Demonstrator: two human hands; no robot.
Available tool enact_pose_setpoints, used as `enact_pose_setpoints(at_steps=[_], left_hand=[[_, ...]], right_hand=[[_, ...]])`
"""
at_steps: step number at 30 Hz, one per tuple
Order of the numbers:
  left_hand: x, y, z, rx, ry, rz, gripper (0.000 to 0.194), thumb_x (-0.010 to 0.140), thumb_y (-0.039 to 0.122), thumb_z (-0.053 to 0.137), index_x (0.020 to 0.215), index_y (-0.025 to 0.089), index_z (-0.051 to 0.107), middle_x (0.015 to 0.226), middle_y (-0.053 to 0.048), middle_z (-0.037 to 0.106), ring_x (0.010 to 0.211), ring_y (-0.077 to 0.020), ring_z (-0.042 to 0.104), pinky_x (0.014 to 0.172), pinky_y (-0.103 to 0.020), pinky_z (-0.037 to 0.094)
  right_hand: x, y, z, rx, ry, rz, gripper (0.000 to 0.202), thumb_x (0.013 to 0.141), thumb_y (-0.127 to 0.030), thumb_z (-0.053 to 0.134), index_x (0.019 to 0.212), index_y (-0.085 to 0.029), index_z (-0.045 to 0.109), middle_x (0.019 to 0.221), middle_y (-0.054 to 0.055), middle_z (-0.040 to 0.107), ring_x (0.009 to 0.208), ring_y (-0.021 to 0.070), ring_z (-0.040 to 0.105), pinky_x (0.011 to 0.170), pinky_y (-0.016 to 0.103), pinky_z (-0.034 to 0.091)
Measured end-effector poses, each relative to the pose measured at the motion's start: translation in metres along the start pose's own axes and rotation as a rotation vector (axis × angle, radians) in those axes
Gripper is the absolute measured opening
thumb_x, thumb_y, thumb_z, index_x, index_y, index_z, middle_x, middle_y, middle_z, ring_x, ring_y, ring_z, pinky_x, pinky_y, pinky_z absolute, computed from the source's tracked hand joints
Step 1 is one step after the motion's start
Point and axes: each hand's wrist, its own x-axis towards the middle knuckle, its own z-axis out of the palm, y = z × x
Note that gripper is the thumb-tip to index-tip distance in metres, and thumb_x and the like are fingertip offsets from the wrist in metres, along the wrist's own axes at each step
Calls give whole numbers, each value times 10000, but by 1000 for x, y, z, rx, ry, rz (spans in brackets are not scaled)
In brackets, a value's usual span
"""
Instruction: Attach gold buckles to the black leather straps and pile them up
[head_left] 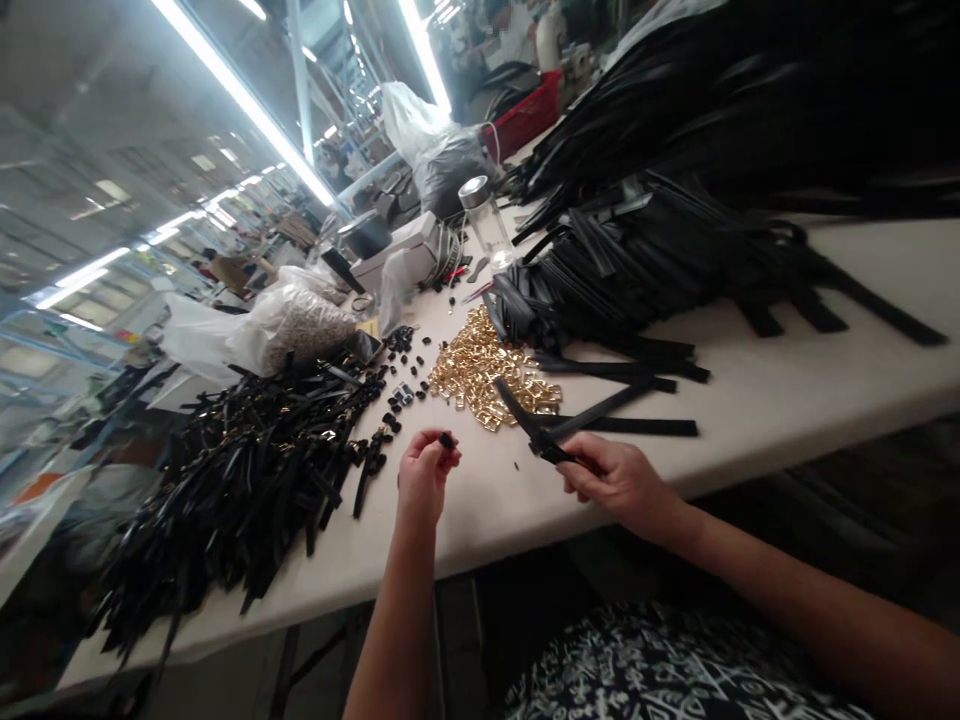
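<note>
My left hand (426,470) is closed in a pinch on a small black piece (446,440), whose exact kind I cannot make out. To its right, my right hand (619,480) grips a black strap (517,408) that points up and to the left; a second dark part by the fingers is hard to make out. Just beyond both hands lies a heap of gold-coloured metal buckles (480,365). Small black pieces (390,420) are scattered left of that heap. More flat black straps (637,428) rest on the table behind my right hand.
A large pile of black straps with gold fittings (247,480) covers the table's left side. Bundled black strips (600,270) lie at the right. Behind stand a glass jar (487,225), a white box (397,255), clear plastic bags (277,320) and a red basket (525,115). The table (757,440) has its front edge near me.
</note>
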Motion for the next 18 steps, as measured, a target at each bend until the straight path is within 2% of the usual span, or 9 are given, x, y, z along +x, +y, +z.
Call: enact_pose_setpoints(at_steps=[4, 8, 12, 18], left_hand=[[-49, -1, 43, -244, -160, -96, 228, 676, 340, 750, 792, 163, 665, 715, -16, 663, 567, -94, 577, 570, -218, 482], [-75, 1, 68, -417, -223, -140, 183, 672, 270, 806, 771, 161, 696, 655, 7, 649, 550, -79, 560, 551, -182, 454], [-83, 5, 78, -462, -201, -121, 212, 659, 273, 832, 773, 167, 687, 650, 21, 638, 573, -80, 564, 577, -180, 470], [-86, 8, 80, -452, -153, -45, 224, 650, 256, 849, 762, 178, 672, 648, 35, 636, 542, -70, 566, 563, -173, 478]], right_hand=[[-3, -13, 2, -8, 16, -42, 180, 916, -335, 543, 845, -182, 609, 661, -10, 635, 536, 126, 579, 503, 208, 436], [-8, -24, 0, -62, -12, -80, 185, 949, -322, 554, 886, -176, 649, 692, -5, 644, 567, 124, 575, 529, 205, 422], [-14, -28, -3, -103, 5, -95, 154, 964, -283, 581, 889, -172, 656, 718, -3, 650, 598, 127, 586, 567, 208, 427], [-20, -29, -3, -26, -8, -48, 100, 969, -213, 574, 923, -165, 648, 715, -12, 662, 579, 124, 618, 563, 203, 443]])
